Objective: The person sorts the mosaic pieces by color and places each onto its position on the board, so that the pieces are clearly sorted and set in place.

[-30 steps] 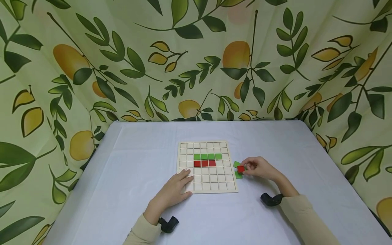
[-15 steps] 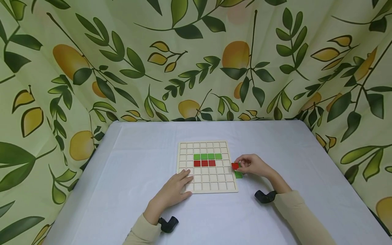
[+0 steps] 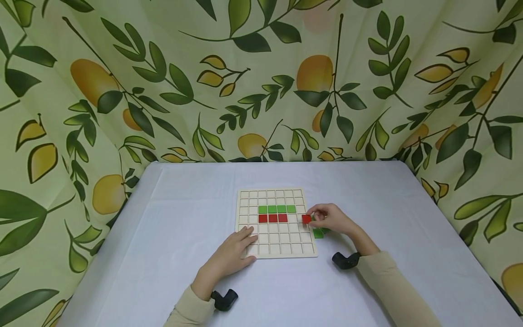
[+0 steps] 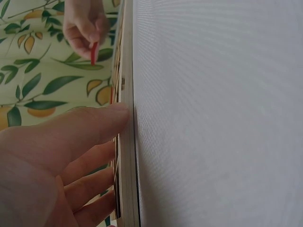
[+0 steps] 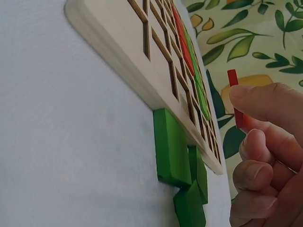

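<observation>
The right hand has moved toward the person's left since the earlier frames; the red tile in its grasp has travelled from above the loose green tiles to above the right-hand edge of the board; the left hand remains in position.

Right hand: thumb and fingertips pinch the red tile; the tile stands on edge in the right wrist view, raised off the board; the remaining fingers are curled in behind it.

Left hand: fingers extended and slightly spread; they rest on the near left corner of the board; the thumb lies at the near edge.

Board: a light grid of square cells, flat on the white cloth; the green row holds four tiles side by side; the red row holds three, directly on the near side of it; both rows begin in the same column.

Loose green tiles: three show beside the board's right edge, clustered together; in the head view the right hand partly covers them.

Surroundings: a leaf-and-fruit curtain hangs behind the table.
</observation>
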`<state>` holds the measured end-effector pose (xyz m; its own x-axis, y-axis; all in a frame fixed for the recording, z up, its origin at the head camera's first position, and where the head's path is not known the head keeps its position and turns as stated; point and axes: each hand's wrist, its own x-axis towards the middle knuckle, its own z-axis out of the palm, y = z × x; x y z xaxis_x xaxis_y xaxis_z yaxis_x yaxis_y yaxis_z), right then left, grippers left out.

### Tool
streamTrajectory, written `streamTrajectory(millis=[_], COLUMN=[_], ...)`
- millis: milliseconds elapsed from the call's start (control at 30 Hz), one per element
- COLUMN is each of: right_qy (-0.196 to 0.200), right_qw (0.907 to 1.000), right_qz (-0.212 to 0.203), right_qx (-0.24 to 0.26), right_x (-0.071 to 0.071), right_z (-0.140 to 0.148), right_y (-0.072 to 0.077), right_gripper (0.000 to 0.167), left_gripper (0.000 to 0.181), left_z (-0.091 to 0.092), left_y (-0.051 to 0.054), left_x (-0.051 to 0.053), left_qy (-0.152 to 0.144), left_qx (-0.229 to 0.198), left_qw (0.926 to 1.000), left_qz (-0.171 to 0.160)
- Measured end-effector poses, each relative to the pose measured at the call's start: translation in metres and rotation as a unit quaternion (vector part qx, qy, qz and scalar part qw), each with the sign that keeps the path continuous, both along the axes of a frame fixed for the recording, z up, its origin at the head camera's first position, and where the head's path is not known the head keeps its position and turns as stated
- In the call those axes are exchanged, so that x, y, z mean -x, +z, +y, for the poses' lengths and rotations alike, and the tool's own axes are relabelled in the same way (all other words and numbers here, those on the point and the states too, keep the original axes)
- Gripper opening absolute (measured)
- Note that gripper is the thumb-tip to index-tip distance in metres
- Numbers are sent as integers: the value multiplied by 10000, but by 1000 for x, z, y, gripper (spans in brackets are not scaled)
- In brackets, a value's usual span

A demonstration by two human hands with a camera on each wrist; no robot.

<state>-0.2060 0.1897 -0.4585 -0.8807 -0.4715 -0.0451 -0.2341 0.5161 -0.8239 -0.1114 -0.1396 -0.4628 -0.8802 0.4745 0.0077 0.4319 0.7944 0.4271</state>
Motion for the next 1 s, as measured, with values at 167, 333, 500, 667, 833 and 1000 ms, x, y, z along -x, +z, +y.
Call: streamTrajectory(millis=[167,333,500,667,833,1000], right_qy=[-14,-13,5,76,-41,-118], right_qw=[10000,10000,10000,9999,9999,9998], right_qz=[-23,-7,62,155,134,106], right_qx=[-14,-71,-54,-1,-87,-149], right_x=[2,4,5,7,9,10], right_z=[-5,-9,-15,-22,-28,-32], right_y=[-1,-5,-6,-8,-10,-10], right_gripper=[27,26,25,25,26,26], left_gripper=[54,53,54,54,54,54], left_z=[0,0,0,0,0,0], left_y=[0,1,2,2,1,1], left_x=[-1,-2,-2,-2,-2,0], left_qy=[-28,-73,-71,-38,-19,-29], left_qx=[-7,-16,7,-10,-28,-51], left_qw=[10000,9999,9999,10000,10000,10000], left_qz=[54,107,72,35,-35,-75])
